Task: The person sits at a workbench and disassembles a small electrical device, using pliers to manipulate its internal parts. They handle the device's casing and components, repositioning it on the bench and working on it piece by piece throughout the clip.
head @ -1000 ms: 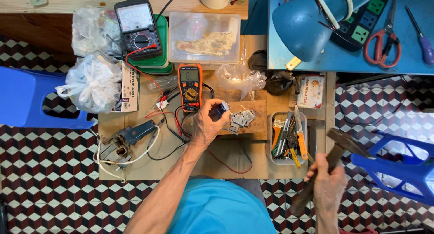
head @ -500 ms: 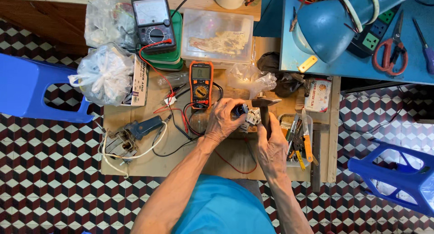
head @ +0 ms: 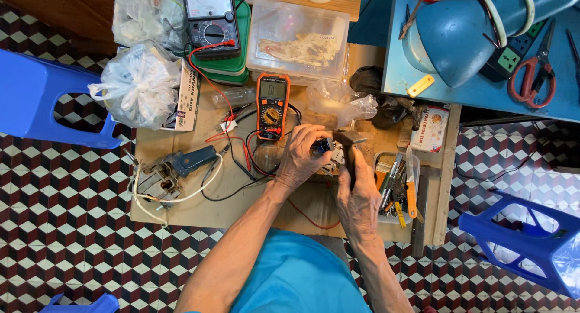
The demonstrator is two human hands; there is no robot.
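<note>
Two multimeters (head: 211, 16) (head: 272, 105), one blue lamp (head: 462, 32), one pair of red scissors (head: 534, 74), two blue stools (head: 42, 98) (head: 531, 240).

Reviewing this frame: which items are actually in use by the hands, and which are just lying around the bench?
In use:
left hand gripping a small blue part
right hand holding a hammer against it

Lying about:
orange multimeter
black analogue meter
red scissors
blue lamp
tool tray
white plastic bag
</note>
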